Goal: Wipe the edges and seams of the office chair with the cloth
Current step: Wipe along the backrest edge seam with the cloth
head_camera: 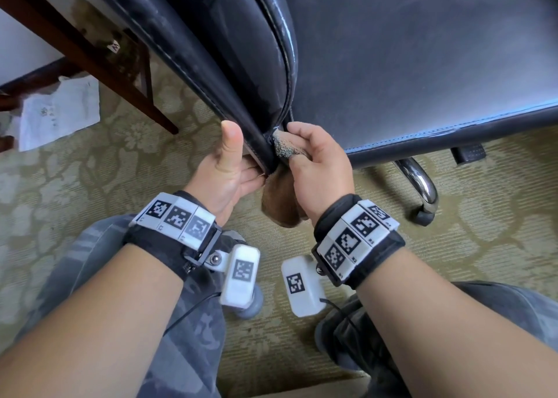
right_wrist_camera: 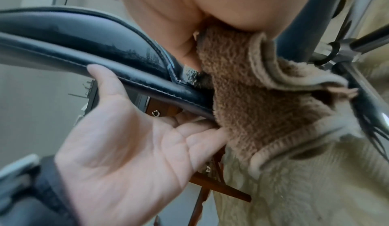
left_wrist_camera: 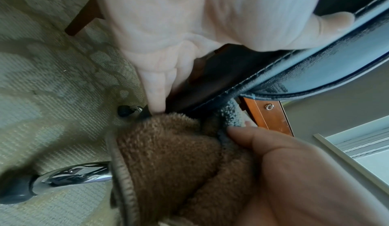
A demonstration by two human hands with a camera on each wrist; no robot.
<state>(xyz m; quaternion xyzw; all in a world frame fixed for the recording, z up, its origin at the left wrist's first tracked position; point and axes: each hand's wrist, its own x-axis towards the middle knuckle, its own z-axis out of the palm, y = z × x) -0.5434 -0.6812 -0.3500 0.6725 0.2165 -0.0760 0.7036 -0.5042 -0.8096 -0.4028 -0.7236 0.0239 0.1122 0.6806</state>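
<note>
The black leather office chair fills the top of the head view, its backrest (head_camera: 229,53) on the left and its seat (head_camera: 422,65) on the right. My left hand (head_camera: 235,165) grips the backrest's stitched lower edge (right_wrist_camera: 147,86), thumb on the front and fingers behind. My right hand (head_camera: 317,162) holds a brown fluffy cloth (head_camera: 282,198) and presses a fold of it into the gap where backrest and seat meet. The rest of the cloth (left_wrist_camera: 168,159) hangs below that hand. In the right wrist view the cloth (right_wrist_camera: 252,96) touches the backrest corner beside my left hand's fingers (right_wrist_camera: 200,129).
A dark wooden table leg (head_camera: 99,59) stands on the patterned carpet to the left, with a crumpled paper (head_camera: 60,110) on the floor beside it. The chair's chrome base leg (head_camera: 422,186) and caster (head_camera: 422,216) stick out on the right. My knees are below my wrists.
</note>
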